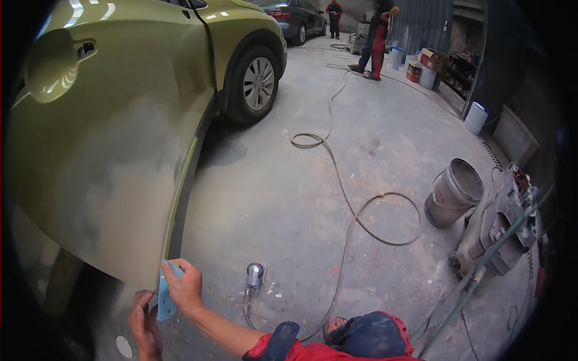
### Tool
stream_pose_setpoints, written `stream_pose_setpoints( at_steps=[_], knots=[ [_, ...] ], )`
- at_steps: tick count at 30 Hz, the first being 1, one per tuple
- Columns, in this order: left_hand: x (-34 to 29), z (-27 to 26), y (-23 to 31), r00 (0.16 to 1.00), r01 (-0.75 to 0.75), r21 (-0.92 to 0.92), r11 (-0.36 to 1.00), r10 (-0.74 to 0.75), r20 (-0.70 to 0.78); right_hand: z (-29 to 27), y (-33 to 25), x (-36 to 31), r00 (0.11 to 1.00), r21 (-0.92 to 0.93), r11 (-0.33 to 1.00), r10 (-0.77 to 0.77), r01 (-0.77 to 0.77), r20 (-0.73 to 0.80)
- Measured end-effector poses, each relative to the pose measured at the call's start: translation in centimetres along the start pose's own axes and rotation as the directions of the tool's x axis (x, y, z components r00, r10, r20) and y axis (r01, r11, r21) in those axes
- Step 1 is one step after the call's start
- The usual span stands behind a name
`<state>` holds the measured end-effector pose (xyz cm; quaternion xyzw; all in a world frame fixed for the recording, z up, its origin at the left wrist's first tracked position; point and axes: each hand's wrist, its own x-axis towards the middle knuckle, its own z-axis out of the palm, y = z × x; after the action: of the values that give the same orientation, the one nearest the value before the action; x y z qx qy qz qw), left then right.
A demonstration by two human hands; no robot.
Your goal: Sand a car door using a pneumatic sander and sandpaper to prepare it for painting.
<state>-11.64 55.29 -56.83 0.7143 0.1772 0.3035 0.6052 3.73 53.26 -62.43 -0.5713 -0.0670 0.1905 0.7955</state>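
Note:
A blue sanding sheet with small holes is pinched in my right hand, its thumb on the sheet's face. The sheet is bent against the edge of the yellow-green car door, close to the door's lower corner. Dull grey and beige sanded patches cover much of the door. Just below that corner is my left hand, fingers curled beside the sheet's left edge. Whether these fingers grip the sheet or the door's rim is hidden.
A hand-held sander rests on the floor with its hose looping away. Near my left hand lies a white perforated disc. At right stand a dirty bucket and a dusty machine. Farther off are a standing person and a dark car.

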Motion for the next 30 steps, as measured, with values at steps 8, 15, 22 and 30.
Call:
stream_pose_setpoints(
  at_steps=[8,15,22,30],
  knots=[
    [-0.9,-0.7,-0.5,0.992,0.011,-0.044,0.999,-0.016,-0.127,1.3,0.0,-0.3,1.0,-0.026,1.0,0.006,-0.006,0.018],
    [0.9,1.0,-1.4,0.999,0.049,-0.072,0.996,-0.051,-0.019,-1.0,-1.8,9.1,0.994,0.189,0.976,0.108,-0.111,0.03],
    [-0.1,-1.0,-0.2,0.996,0.067,-0.051,0.996,-0.07,-0.05,0.0,-1.1,-2.6,1.0,0.071,0.997,0.006,-0.006,0.011],
    [0.2,-1.5,-1.3,0.998,0.055,-0.037,0.998,-0.056,-0.031,-0.5,-1.7,2.2,0.992,0.14,0.987,0.063,-0.078,0.107]
  ],
)
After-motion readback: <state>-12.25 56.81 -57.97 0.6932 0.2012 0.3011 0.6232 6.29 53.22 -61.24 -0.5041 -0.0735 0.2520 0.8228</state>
